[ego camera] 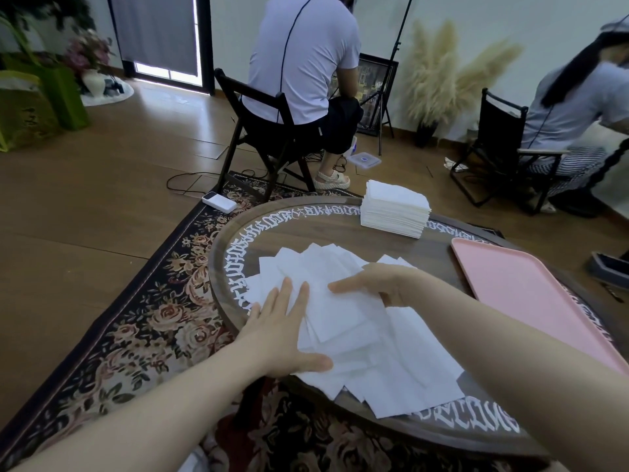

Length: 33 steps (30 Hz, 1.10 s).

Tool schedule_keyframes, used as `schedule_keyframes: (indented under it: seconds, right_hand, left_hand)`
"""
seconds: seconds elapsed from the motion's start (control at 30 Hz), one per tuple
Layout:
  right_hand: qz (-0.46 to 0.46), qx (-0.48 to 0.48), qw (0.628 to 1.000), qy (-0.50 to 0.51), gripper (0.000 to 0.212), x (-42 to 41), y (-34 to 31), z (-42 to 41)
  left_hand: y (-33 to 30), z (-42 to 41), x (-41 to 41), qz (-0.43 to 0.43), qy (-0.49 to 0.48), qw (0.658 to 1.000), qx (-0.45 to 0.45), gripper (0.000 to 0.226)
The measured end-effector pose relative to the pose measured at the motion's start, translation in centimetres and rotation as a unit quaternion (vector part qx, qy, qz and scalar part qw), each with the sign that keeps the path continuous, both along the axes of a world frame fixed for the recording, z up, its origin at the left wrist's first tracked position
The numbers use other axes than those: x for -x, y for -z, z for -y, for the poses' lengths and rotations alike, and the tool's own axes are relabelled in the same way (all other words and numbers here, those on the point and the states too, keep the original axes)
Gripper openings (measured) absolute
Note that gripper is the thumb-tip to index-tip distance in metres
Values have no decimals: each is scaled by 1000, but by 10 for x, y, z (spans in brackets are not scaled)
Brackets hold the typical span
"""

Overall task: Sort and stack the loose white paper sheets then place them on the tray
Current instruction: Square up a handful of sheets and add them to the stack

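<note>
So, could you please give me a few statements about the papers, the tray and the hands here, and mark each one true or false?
1. The pink tray has no sheets on it. True.
2. The neat stack of white sheets sits on the tray. False: it sits on the round table, near its far edge, apart from the tray.
3. The left hand lies with straight fingers on the loose white sheets. True.
4. The loose sheets are already squared into one tidy pile. False: they are fanned out and overlapping at different angles.
5. The right hand is resting on the tray. False: it is at the loose sheets, left of the tray.
</note>
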State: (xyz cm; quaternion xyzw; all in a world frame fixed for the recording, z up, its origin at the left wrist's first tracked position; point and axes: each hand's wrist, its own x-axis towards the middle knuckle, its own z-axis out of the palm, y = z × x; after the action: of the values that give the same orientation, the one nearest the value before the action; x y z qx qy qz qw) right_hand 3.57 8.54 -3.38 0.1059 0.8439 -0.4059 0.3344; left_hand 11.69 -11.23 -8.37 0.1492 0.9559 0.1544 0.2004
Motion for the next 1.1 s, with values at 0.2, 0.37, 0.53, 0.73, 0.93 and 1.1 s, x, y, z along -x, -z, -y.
schedule_keyframes:
  seconds: [0.2,0.37,0.53,0.73,0.93,1.1]
  right_hand:
    - [-86,53,994,39,21,-16,14,5]
    - [-155,132,966,162,35,-27,-4,-30]
    - [-170,288,915,226,36,-55,-32,-70]
    - [-181,366,892,193,41,-94,-29,-67]
    - [-215,384,868,228,47,-104,-30,-74]
    - [-260,343,857,284,26,-104,-24,-75]
  left_hand:
    - [0,-2,-4,-4,-46,998,-41,131]
    - [-8,1,-3,20,-72,994,-74,128]
    - [-57,-8,4,50,-173,929,-323,117]
    - [-92,-55,-8,234,-200,722,-620,51]
    - [-80,-68,-6,106,-221,805,-541,14]
    - [-79,-71,-3,113,-236,776,-574,15]
